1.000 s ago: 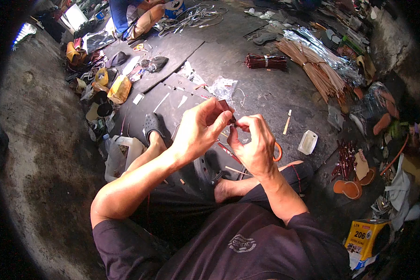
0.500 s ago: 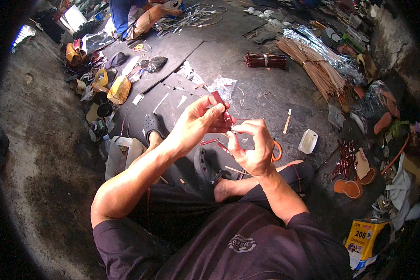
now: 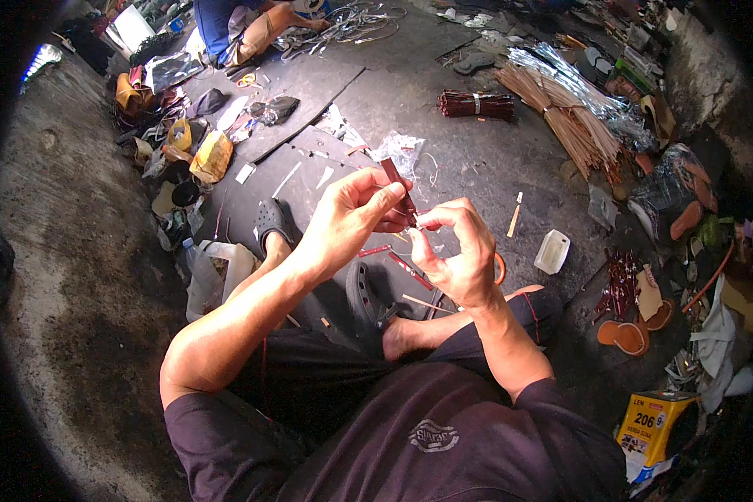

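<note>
My left hand (image 3: pixel 350 211) is closed on a dark red-brown strap (image 3: pixel 395 176), its thumb pressed flat along it and the upper end standing out above the fingers. At the strap's lower end, the thumb and forefinger of my right hand (image 3: pixel 462 258) come together in a pinch; whatever lies between them is too small to make out. Below my hands lie thin red strips (image 3: pixel 411 271). Behind my right wrist shows an orange loop handle (image 3: pixel 499 268), the rest of it hidden.
A grey clog (image 3: pixel 360 293) is on my foot. On the right are a white tray (image 3: pixel 552 252), a brown sandal (image 3: pixel 623 337), and a yellow tin (image 3: pixel 651 427). Bundled strips (image 3: pixel 477 105) lie farther off. Another person (image 3: pixel 247 33) sits at the far left, near a wall (image 3: pixel 67 251).
My right hand has shifted slightly, its thumb and forefinger a little further apart. My left hand keeps its grip on the strap, nearly in place.
</note>
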`<state>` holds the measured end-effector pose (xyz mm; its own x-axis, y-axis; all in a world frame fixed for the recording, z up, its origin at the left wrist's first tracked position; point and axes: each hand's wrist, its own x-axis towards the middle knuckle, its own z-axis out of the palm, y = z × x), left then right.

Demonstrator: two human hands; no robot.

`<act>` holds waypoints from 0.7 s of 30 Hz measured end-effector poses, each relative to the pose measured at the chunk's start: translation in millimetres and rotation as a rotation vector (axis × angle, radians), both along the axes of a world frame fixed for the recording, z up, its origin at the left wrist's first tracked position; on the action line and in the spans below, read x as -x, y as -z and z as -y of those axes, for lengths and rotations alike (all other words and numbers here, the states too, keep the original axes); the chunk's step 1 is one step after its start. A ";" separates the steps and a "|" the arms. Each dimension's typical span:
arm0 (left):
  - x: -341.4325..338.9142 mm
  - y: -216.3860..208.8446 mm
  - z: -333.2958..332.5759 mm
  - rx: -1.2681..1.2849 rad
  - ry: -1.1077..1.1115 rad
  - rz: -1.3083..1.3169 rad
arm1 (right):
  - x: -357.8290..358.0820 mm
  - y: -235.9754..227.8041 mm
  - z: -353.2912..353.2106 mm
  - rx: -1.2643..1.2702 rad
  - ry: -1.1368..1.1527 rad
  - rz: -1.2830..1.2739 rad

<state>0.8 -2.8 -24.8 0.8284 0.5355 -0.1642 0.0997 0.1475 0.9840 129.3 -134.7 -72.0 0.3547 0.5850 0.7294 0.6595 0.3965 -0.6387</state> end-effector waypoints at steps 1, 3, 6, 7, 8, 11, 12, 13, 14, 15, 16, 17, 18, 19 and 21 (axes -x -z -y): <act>0.1 -1.0 0.1 -0.007 0.001 -0.012 | -0.1 -0.9 0.2 0.010 0.000 -0.003; 0.1 -2.6 0.1 -0.016 0.000 -0.024 | -0.8 -3.0 0.8 0.027 -0.002 -0.009; 1.2 -2.7 -0.5 -0.010 -0.002 -0.023 | -1.6 -6.3 1.1 0.077 -0.027 -0.025; 2.0 -1.7 -1.3 -0.004 -0.001 -0.020 | -2.0 -8.0 1.1 0.081 -0.032 -0.014; 2.0 -0.4 -1.8 0.004 0.002 -0.017 | -2.7 -10.1 1.5 0.087 -0.035 -0.003; 1.8 2.3 -1.8 0.030 0.001 0.011 | -3.3 -13.9 2.6 0.117 -0.048 0.004; 1.9 1.5 -1.2 0.026 0.010 0.007 | -3.4 -14.5 2.9 0.129 -0.053 0.002; 2.1 -0.3 -0.4 0.023 0.019 0.004 | -3.7 -14.7 3.3 0.139 -0.057 0.003; 2.3 -1.4 0.2 0.019 0.027 0.000 | -4.1 -15.0 3.7 0.147 -0.061 0.004; 2.5 -0.9 -0.1 0.018 0.031 -0.001 | -4.5 -15.0 4.2 0.156 -0.066 0.004; 2.6 0.2 -0.7 0.016 0.034 -0.002 | -5.1 -14.8 4.7 0.169 -0.074 0.004; 2.7 1.0 -1.1 0.014 0.037 -0.004 | -5.8 -14.5 5.2 0.181 -0.082 0.004; 2.8 1.7 -0.8 0.006 0.042 0.009 | -6.4 -14.2 5.4 0.193 -0.090 0.003; 2.8 2.5 -0.2 -0.001 0.047 0.022 | -7.0 -14.0 5.2 0.218 -0.091 0.002; 3.6 7.0 -0.5 -0.014 0.067 0.047 | -7.9 -13.3 4.7 0.267 -0.094 0.000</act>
